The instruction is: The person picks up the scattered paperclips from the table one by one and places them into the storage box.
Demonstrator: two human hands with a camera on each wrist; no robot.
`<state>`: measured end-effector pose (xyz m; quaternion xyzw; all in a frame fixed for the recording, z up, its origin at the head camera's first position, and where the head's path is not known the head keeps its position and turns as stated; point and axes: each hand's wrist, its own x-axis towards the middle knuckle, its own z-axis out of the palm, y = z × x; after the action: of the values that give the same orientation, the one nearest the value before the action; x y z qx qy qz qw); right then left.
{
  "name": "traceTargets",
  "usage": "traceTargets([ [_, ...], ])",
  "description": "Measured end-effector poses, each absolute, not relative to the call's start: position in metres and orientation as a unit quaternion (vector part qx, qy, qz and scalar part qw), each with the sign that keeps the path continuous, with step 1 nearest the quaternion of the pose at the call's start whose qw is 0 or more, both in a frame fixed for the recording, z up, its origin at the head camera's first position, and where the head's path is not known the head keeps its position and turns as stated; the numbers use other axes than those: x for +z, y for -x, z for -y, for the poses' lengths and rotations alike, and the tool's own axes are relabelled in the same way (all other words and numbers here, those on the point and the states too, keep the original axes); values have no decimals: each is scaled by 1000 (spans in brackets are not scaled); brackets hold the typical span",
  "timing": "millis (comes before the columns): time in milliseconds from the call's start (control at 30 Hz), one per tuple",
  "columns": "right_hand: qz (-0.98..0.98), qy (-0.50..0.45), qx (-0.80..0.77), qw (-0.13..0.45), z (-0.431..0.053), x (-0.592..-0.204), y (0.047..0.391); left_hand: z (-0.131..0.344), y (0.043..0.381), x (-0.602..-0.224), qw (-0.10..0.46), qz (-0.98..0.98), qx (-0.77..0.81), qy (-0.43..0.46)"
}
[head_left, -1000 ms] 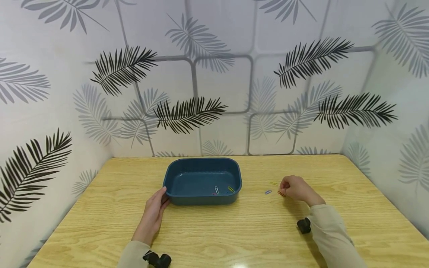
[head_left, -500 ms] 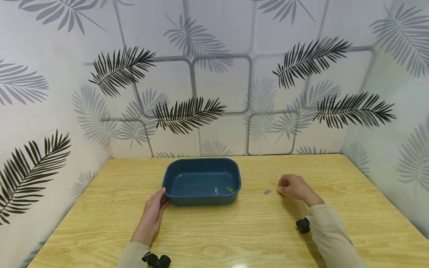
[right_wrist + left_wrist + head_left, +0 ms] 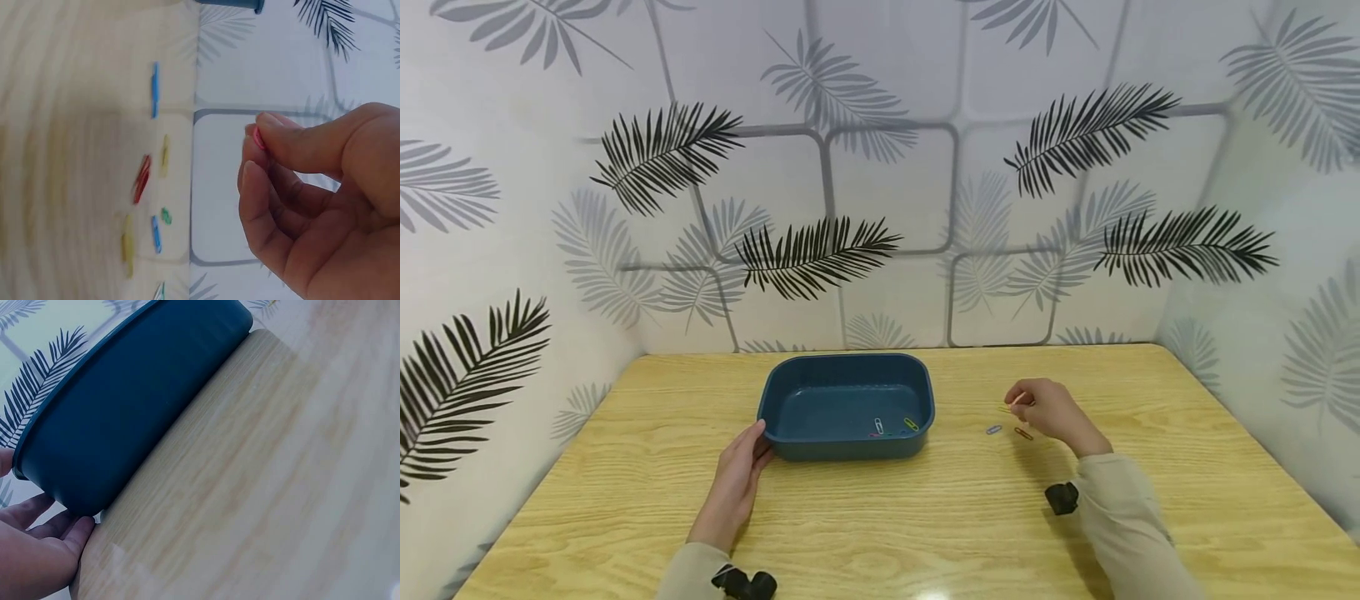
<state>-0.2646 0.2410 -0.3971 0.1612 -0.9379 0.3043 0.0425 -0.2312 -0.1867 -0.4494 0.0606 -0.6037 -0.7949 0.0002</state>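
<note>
At the left front corner of a dark blue plastic bin [image 3: 846, 451], my left hand [image 3: 736, 473] grips it with the thumb at the rim and the fingers low against the outer wall. My right hand [image 3: 1054, 411] is raised over the table, right of the bin. In the right wrist view, its thumb and forefinger pinch a small pink paper clip [image 3: 258, 138], mostly hidden by the fingertips. Below that hand lie a red paper clip [image 3: 1023, 433], a blue paper clip [image 3: 994, 430] and a yellow one. Inside the bin are a white paper clip [image 3: 878, 426] and a yellow-green paper clip [image 3: 911, 424].
Further paper clips, among them a green one [image 3: 166, 215] and a second blue one [image 3: 156, 235], lie scattered on the wood-grain table [image 3: 880, 525]. A leaf-patterned wall covering [image 3: 917, 308] stands behind the table and along both sides.
My right hand has lifted off the tabletop near the red paper clip and moved slightly up and leftward. The left hand keeps its grip on the bin, while the head view has shifted a little.
</note>
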Motion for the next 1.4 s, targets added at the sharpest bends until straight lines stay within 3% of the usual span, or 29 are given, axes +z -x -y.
traceTargets([
  [233, 939, -144, 304, 78, -224, -384, 264, 187, 230, -450, -5, 605, -794, -65],
  [500, 924, -82, 367, 69, -210, -375, 266, 188, 230, -449, -6, 603, -795, -67],
  [1000, 896, -81, 429, 87, -160, -371, 279, 187, 230, -448, 0, 603, -796, -64],
  [1400, 886, -81, 445, 106, -151, -371, 281, 187, 231, -448, -4, 602, -795, -65],
])
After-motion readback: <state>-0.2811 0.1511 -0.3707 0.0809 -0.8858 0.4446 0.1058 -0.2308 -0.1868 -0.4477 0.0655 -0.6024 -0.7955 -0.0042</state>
